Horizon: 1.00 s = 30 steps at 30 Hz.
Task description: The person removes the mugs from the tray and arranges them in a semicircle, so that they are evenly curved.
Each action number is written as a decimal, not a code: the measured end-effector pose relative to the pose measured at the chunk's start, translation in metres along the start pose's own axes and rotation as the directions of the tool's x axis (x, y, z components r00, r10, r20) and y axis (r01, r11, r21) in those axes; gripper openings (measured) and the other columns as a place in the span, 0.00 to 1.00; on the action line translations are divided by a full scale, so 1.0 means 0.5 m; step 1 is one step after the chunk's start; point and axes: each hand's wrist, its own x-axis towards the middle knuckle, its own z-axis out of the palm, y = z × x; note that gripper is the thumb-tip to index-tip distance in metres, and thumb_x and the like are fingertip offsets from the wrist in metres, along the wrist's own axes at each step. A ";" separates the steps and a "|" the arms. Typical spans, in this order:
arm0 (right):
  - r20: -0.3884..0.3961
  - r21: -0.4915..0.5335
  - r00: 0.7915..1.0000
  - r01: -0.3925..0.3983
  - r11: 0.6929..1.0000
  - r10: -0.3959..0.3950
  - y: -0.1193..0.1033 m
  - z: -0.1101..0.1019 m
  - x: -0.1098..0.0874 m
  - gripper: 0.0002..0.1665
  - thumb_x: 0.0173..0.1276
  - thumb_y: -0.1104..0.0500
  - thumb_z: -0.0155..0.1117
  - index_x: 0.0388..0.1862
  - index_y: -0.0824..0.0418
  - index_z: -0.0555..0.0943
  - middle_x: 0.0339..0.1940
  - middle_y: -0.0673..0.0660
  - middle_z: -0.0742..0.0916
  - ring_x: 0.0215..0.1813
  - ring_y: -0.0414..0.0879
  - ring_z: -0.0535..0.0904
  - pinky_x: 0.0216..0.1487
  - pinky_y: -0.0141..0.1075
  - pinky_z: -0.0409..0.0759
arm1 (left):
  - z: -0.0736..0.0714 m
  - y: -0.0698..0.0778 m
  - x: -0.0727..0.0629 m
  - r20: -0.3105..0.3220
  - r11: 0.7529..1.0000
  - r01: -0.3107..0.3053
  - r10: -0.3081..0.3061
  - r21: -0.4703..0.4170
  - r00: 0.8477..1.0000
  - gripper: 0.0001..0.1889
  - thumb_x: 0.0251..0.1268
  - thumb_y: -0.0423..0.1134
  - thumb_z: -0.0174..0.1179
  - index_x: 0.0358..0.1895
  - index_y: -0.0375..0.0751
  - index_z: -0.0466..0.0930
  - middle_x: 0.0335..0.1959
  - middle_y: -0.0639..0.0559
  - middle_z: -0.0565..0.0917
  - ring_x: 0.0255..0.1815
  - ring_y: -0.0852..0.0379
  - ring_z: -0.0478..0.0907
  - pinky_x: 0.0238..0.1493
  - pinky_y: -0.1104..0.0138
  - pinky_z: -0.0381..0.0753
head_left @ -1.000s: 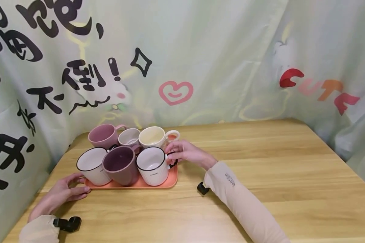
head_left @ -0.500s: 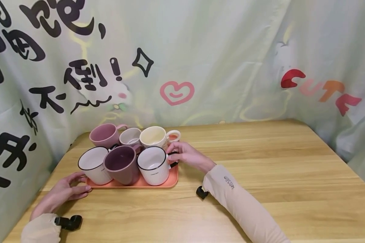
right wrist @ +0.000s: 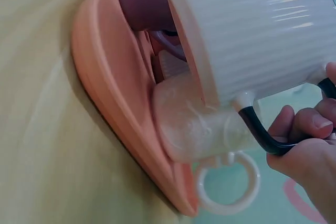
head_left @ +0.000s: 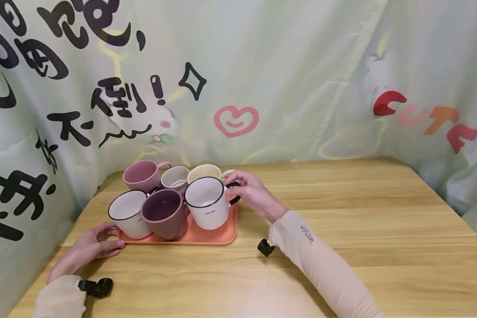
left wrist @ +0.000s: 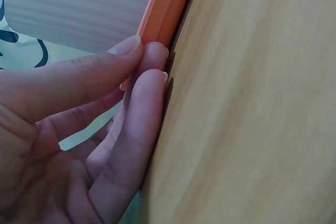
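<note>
My right hand point(head_left: 259, 197) grips the black handle of a white ribbed mug point(head_left: 208, 216) with a black rim. In the right wrist view, the mug hangs tilted, its base raised off the orange tray point(right wrist: 102, 56). At the tray's near left corner, my left hand point(head_left: 88, 248) pinches the edge between thumb and fingers, as the left wrist view shows up close. Still on the tray are a dark purple mug point(head_left: 168, 218), a second white black-rimmed mug point(head_left: 130, 219), a pink mug point(head_left: 141, 178), a small pale cup point(head_left: 175, 178) and a cream mug point(right wrist: 199, 119), partly hidden in the head view.
The wooden table point(head_left: 334, 207) extends to the right of the tray. Behind and to the left hangs a printed curtain point(head_left: 294, 79) along the table's edge. The mugs on the tray stand close together.
The white mug at the tray's front right has been lifted up and slightly back by my right hand. My left hand keeps its hold on the tray corner. The head view has shifted a little.
</note>
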 end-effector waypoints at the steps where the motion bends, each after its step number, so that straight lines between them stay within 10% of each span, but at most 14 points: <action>1: -0.002 -0.005 1.000 -0.003 1.000 0.003 -0.004 -0.002 0.000 0.17 0.59 0.79 0.58 0.34 0.59 0.82 0.47 0.53 0.81 0.53 0.45 0.75 0.45 0.32 0.82 | 0.001 0.000 0.001 -0.003 1.000 0.004 -0.004 -0.002 1.000 0.38 0.66 0.25 0.65 0.71 0.16 0.50 0.56 0.32 0.71 0.42 0.56 0.85 0.47 0.62 0.88; 30: -0.081 -0.013 0.997 -0.001 1.000 0.000 -0.048 -0.089 -0.039 0.19 0.56 0.81 0.56 0.30 0.58 0.82 0.31 0.52 0.84 0.40 0.44 0.78 0.44 0.29 0.78 | 0.004 0.001 0.000 -0.003 1.000 -0.016 0.016 -0.001 1.000 0.35 0.66 0.24 0.65 0.69 0.17 0.54 0.57 0.30 0.70 0.41 0.56 0.85 0.47 0.62 0.88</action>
